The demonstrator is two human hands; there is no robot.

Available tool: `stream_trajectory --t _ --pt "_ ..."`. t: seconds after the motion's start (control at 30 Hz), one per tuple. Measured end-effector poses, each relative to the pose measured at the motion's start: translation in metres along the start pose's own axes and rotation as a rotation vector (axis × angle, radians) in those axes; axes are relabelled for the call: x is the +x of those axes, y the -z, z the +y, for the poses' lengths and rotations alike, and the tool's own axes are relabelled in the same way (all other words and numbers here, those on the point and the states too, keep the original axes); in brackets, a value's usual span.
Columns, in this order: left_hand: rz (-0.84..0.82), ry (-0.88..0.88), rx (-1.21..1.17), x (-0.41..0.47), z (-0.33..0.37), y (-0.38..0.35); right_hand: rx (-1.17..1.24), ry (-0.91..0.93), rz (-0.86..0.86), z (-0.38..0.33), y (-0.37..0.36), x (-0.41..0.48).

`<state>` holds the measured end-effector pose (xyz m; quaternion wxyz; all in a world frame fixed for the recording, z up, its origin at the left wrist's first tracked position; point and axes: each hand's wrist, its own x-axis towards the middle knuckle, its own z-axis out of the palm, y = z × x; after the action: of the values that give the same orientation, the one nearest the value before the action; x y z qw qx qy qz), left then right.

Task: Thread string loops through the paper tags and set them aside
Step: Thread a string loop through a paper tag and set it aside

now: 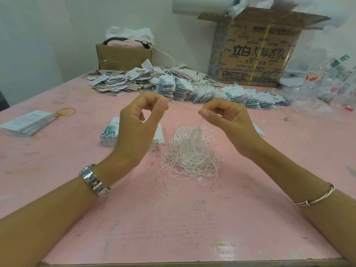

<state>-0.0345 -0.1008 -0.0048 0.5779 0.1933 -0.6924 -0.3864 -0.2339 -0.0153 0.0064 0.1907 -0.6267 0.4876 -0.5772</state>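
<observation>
A thin white string loop [184,104] is stretched between my two hands above the pink table [173,218]. My left hand [138,120] pinches one end between thumb and forefinger. My right hand [227,117] pinches the other end, and strands trail from it down into a tangled heap of white strings [190,157] on the table. Behind my left hand lies a stack of leaf-printed paper tags [108,136], partly hidden. Rows of strung tags [212,93] lie fanned out at the back.
A loose heap of tags [123,79] lies at the back left before a small cardboard box [123,56]. A big printed carton [256,53] stands back right beside crumpled plastic bags [327,83]. A white card stack [27,123] and yellow rubber bands [65,111] lie left.
</observation>
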Motion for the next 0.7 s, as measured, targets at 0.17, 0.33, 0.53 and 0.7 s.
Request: stream_trajectory --t 0.17,0.33,0.53,0.7 --pt "-0.037 0.102 -0.085 0.0 -0.003 -0.001 -0.242 -0.111 -0.116 0.006 0.004 -0.002" --pt "-0.149 0.146 -0.082 -0.004 -0.008 -0.004 -0.234 -0.174 -0.094 0.003 0.003 -0.001" --pt "-0.141 0.172 -0.106 -0.003 -0.008 -0.003 0.163 -0.13 0.186 -0.021 0.014 0.005" --pt "-0.224 0.221 -0.142 -0.003 -0.007 -0.003 0.192 -0.214 0.142 -0.02 0.01 0.006"
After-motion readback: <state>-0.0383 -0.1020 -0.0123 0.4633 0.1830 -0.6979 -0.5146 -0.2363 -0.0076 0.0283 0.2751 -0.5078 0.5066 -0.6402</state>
